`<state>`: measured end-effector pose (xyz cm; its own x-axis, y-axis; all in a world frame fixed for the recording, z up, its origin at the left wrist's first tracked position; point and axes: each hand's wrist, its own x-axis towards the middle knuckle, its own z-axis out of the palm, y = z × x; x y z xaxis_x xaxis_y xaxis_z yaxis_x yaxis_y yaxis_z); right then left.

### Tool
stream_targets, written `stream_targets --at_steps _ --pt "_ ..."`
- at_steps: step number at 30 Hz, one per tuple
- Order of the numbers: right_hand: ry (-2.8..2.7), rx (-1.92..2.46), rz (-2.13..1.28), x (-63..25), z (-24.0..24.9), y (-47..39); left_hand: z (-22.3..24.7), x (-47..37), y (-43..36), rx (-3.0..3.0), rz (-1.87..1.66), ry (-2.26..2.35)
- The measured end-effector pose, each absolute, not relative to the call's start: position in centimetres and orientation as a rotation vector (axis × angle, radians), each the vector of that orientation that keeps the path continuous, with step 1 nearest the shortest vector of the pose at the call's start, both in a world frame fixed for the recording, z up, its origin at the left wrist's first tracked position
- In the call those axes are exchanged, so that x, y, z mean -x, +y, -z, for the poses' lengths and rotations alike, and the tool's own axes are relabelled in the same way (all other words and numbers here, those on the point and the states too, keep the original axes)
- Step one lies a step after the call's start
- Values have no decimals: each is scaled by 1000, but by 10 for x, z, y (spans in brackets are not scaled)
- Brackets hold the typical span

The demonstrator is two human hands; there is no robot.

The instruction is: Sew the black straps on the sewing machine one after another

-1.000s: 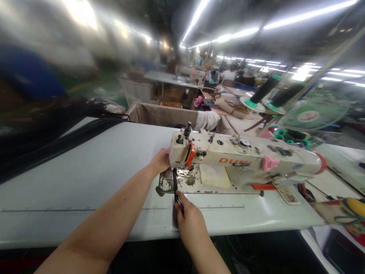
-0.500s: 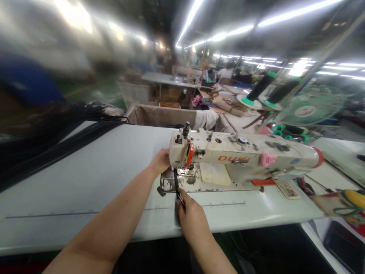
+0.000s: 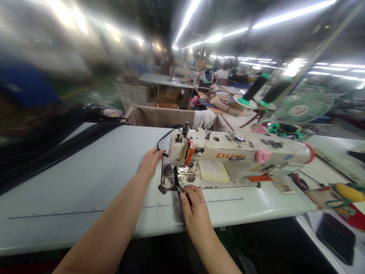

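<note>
A white sewing machine (image 3: pixel 211 146) stands on the pale table. A narrow black strip (image 3: pixel 176 176) runs under its needle area towards me and past my right hand. Behind the needle end, my left hand (image 3: pixel 150 161) pinches the strip's far part, which loops up and back behind the machine head. In front of the needle plate, my right hand (image 3: pixel 195 207) is closed around a small pointed metal tool (image 3: pixel 179 187), its tip against or just over the strip. Fingers hide most of this tool, so its kind is unclear.
A bundle of long black strips (image 3: pixel 94 135) lies on the table's left. Behind the table is a cloth-lined bin (image 3: pixel 159 116). Black thread cones (image 3: pixel 253 89) and a green fan (image 3: pixel 305 104) stand at right. A dark phone-like slab (image 3: pixel 336 238) lies lower right.
My left hand has drawn back from behind the machine head, left and towards me, and a loop of black strip now shows there. My right hand's fingers have shifted, baring more of the metal tip.
</note>
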<state>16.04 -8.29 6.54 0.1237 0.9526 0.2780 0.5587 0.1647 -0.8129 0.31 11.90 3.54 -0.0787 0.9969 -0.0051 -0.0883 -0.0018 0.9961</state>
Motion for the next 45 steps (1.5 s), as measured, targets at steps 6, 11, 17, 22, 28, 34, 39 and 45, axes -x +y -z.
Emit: stream_targets --at_steps 6,11,17,22,28,34,39,45 --pt "-1561 1422 -843 -145 -73 -78 -41 21 82 -856 -1386 1081" --pt "-1374 1322 -1281 -126 -59 -61 -42 43 47 -790 -1442 1084" --pt "-1125 1260 -1635 -105 -48 -36 -39 62 14 -864 -1496 1116" --pt "-1098 1218 -1663 -90 -48 -24 -40 76 -11 -954 -1484 1211" --pt "-1165 1127 -1698 -75 -54 -20 -46 88 -36 -1004 -1452 1291" --pt "-1298 1135 -1622 -69 -55 -20 -44 96 -48 -982 -1482 1297" --pt "-1644 1396 -1027 -88 -57 -32 -38 120 -49 -993 -1405 1343" --pt "-2078 1844 236 -129 -48 -55 -35 180 -36 -1167 -1180 1599"
